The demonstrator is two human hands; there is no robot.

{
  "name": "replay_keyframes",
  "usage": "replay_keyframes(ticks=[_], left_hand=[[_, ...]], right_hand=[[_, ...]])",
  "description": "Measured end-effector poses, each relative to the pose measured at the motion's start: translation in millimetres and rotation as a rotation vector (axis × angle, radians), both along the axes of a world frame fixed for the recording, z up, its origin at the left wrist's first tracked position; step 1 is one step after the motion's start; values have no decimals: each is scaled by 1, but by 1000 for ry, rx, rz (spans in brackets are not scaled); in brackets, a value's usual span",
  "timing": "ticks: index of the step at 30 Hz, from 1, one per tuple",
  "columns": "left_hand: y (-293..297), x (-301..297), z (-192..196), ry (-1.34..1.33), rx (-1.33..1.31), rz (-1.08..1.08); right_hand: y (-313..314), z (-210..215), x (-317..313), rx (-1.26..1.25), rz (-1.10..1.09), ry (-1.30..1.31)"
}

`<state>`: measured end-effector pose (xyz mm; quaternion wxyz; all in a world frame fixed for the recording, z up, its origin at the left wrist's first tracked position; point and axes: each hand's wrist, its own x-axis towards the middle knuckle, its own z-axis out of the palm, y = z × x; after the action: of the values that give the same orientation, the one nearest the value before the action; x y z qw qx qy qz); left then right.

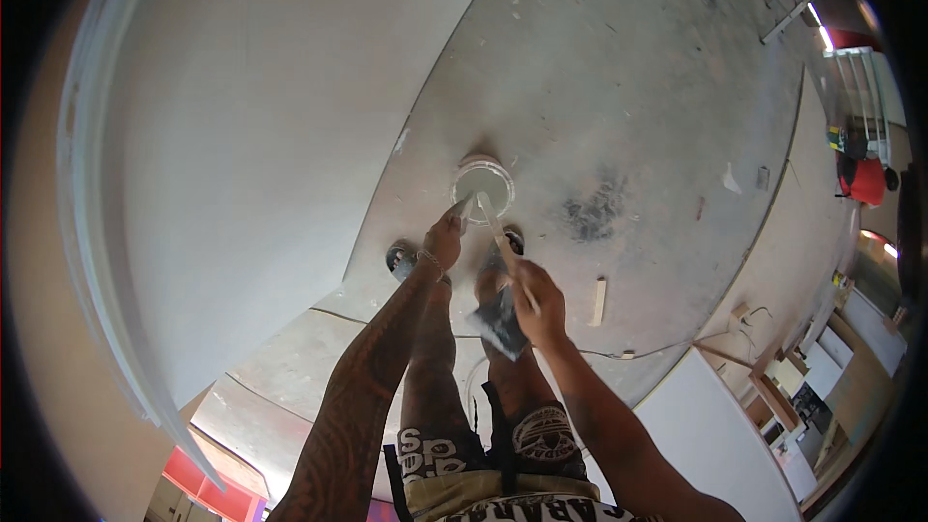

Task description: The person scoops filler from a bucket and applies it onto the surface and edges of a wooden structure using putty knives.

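Below me on the floor stands a round bucket [509, 195] with a whitish, smeared rim and pale grey paste inside. My left hand [445, 240] is closed at its near-left edge on a thin grey blade [467, 208], whose handle is hidden. My right hand [539, 300] grips a long, flat wooden stick [501, 237]. The coated far end of this stick reaches into the bucket, close to the blade. Beside my right hand, over my knee, is a broad dark-and-white flat piece [499, 324]; what holds it cannot be made out.
A large pale panel [261, 135] fills the left side. My sandalled feet [401, 256] flank the bucket's near side. A short wood strip [599, 302] and a cable [619, 356] lie on the stained floor. Ladder legs [788, 19] stand far right, with stacked boards [860, 348] lower right.
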<state>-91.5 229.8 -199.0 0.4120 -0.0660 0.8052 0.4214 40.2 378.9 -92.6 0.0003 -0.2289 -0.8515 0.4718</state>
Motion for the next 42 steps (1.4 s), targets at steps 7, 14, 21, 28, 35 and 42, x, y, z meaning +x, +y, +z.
replay_keyframes(ticks=[7,14,21,28,35,42], left_hand=[[-18,-8,178,594,275,-238],[-13,-12,384,1157,547,-386],[14,4,495,1524,555,-566],[-14,16,548,1658,422,-612],[-100,2,531,1662,290,-373],[-120,-10,524,-324,1519,1020]], right_hand=[[38,-17,25,-394,-128,-820],[62,206,14,-1615,-458,-156],[67,379,-24,-1794,-164,-125],[57,454,-50,-2001,1,-134],[12,482,-120,-1563,45,452],[-59,481,-156,-118,1020,829]])
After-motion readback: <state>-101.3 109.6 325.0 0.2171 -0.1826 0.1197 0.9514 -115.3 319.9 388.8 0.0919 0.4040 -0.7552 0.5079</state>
